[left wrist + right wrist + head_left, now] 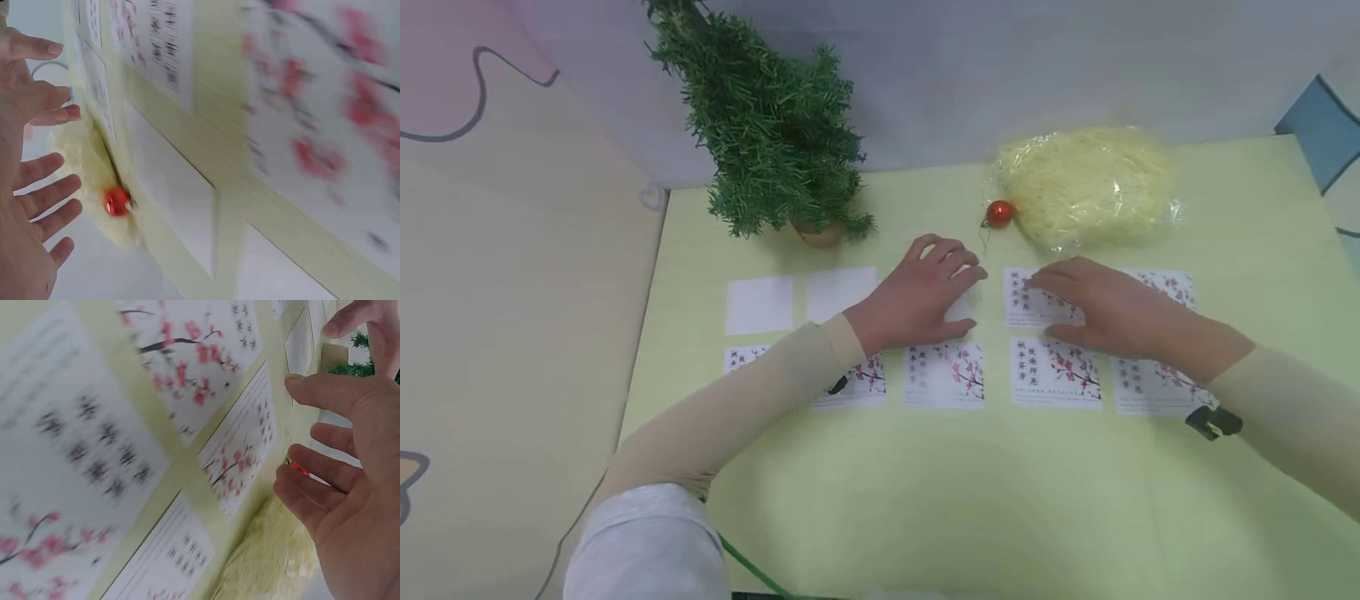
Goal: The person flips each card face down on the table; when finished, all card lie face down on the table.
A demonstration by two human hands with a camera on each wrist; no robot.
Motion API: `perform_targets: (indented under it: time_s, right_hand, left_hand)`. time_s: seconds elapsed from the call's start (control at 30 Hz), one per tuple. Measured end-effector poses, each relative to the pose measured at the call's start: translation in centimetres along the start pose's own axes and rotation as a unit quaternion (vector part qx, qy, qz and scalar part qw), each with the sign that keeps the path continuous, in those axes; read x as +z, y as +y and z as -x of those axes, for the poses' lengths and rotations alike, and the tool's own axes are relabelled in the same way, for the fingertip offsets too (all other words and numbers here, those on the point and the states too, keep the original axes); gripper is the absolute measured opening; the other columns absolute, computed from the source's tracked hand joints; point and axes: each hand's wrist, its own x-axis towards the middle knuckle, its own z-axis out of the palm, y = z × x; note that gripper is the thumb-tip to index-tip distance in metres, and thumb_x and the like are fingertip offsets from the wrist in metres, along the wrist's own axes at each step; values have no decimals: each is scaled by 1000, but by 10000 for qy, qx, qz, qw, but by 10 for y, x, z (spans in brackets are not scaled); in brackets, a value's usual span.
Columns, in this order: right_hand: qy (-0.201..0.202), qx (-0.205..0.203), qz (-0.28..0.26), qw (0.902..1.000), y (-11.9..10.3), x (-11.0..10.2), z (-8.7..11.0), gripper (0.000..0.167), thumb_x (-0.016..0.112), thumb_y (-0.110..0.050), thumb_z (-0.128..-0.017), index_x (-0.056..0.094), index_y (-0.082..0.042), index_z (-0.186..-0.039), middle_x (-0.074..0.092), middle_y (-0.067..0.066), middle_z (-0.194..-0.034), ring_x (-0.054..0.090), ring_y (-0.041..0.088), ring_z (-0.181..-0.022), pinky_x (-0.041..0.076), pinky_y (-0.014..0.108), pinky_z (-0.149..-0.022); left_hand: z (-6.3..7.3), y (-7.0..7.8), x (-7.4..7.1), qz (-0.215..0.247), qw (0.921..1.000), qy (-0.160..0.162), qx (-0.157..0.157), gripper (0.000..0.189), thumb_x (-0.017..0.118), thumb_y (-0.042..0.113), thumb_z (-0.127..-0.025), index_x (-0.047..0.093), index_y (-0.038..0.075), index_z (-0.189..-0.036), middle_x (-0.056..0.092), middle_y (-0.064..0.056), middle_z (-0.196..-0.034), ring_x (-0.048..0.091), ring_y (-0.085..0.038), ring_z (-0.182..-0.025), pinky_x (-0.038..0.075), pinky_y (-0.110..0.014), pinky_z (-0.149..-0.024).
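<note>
My left hand point(917, 296) hovers over the back row of cards, fingers spread and loosely bent, with nothing in them. Beneath it a blank white card point(959, 308) is mostly covered. Two more blank cards, one point(760, 306) at the far left and another point(841, 293) beside it, lie in the same row. Over a printed card point(1019, 313) with pink blossoms and dark characters is my right hand point(1112, 308), its fingers relaxed and holding nothing. Similar printed cards lie along the front row, among them one point(1056, 375) in front of the right hand and one point(943, 375) nearer the left.
A small green artificial tree point(767, 133) stands at the back left. At the back right sits a clear bag of yellow shredded filler point(1090, 187), with a red ball ornament point(999, 214) against its left side. Walls border the table point(940, 483) behind and at left.
</note>
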Motion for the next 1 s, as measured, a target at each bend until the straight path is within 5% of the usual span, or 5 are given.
perform_targets:
  time_s: [0.2, 0.5, 0.73, 1.0]
  right_hand:
    - [58, 456, 8, 9989, 26, -7, 9, 71, 89, -26, -93, 61, -7, -155, 58, 19, -159, 51, 44, -149, 41, 65, -123]
    - [126, 393, 278, 9988, 53, 0, 1, 88, 100, -33, -77, 60, -4, -150, 59, 20, -151, 51, 45, -143, 37, 67, -123]
    - [223, 508, 312, 9980, 51, 1, -7, 91, 105, -30, -69, 61, 1, -143, 59, 21, -138, 50, 45, -132, 37, 72, -114]
    - [434, 799, -752, 9930, 49, 5, -11, 78, 97, -9, -77, 56, 3, -142, 57, 22, -134, 56, 41, -123, 49, 61, -111]
  left_hand:
    - [-49, 19, 5, -24, 9980, -627, 124, 67, 70, 56, -101, 56, 15, -153, 59, -4, -154, 47, -25, -147, 30, -47, -128]
    - [-82, 33, 16, 488, 9916, -1195, -58, 69, 77, 54, -98, 54, 18, -152, 62, -2, -144, 51, -22, -136, 38, -42, -121]
    - [-81, 32, 17, 562, 9924, -1099, 33, 66, 77, 52, -100, 55, 16, -151, 63, -2, -138, 52, -20, -130, 43, -37, -118]
    - [-87, 36, 19, 271, 9918, -1245, 137, 68, 74, 57, -100, 55, 12, -148, 62, -3, -133, 51, -20, -122, 44, -34, -113]
